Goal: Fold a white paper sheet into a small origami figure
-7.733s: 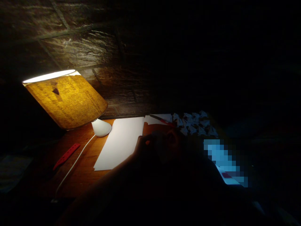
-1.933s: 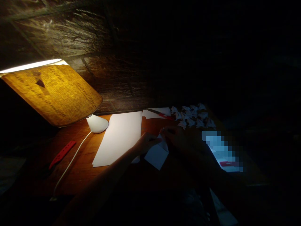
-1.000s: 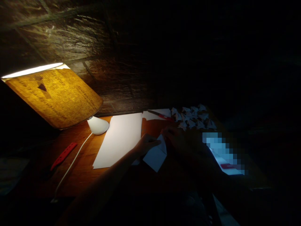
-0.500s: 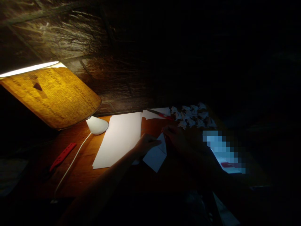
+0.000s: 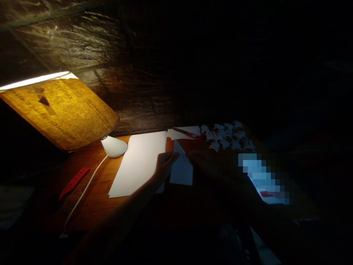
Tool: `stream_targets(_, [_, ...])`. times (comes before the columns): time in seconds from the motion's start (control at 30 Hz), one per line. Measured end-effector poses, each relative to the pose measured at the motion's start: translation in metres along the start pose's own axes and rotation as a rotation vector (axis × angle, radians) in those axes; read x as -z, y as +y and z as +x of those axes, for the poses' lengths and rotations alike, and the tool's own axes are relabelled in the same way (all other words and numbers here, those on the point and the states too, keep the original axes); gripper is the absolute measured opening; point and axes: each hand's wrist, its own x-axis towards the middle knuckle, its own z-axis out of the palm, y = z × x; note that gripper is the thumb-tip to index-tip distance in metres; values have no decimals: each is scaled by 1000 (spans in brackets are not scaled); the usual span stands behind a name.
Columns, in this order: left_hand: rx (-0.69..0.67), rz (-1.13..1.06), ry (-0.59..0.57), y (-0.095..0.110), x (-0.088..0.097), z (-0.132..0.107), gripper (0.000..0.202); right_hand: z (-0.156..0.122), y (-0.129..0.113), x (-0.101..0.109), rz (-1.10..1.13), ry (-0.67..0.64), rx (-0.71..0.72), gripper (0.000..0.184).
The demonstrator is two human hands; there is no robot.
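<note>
The left hand pinches the left side of a folded paper, thumb laid over its face. The right hand is in deep shadow with its fingertips at the paper's right edge; whether they grip it or only touch it I cannot tell. The paper is between the two hands, over the middle of the counter, its tip toward the far edge.

Half a second ago it sat skewed, one corner toward the near edge; now it has been turned so that its lower edge runs roughly along the near edge. I take this as a squaring-up within the folding, with each side now beside its own hand.

Just left of the paper, a stack of white sheets reaches back toward the far edge. Behind the hands lie smaller white sheets with a red-handled tool across them. Toward the far right corner sits a cluster of folded paper pieces; nearer, by the right edge, a lit screen is partly blurred out. Left of the stack stands a lamp, and further left, beyond its cord, lies another red-handled object.
</note>
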Motion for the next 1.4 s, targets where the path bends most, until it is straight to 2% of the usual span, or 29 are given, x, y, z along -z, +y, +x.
stream_targets(0.43, [-10,14,-19,-3,-2,1,61,1,2,3,-112,56,68,34])
stream_targets(0.6, [9,-42,-23,-1,-5,0,60,1,1,1,-126,88,64,39])
stream_targets(0.83, [20,-75,28,-3,-3,0,58,-1,-1,0,-115,66,8,46])
stream_targets(0.97, [21,-61,63,0,-1,1,60,-1,-1,0,-126,74,28,44])
stream_targets(1.17, [17,-108,73,5,-2,0,57,2,0,3,-109,164,19,48])
stream_targets(1.4, [-15,-66,56,3,-1,2,59,1,2,1,-69,66,39,48])
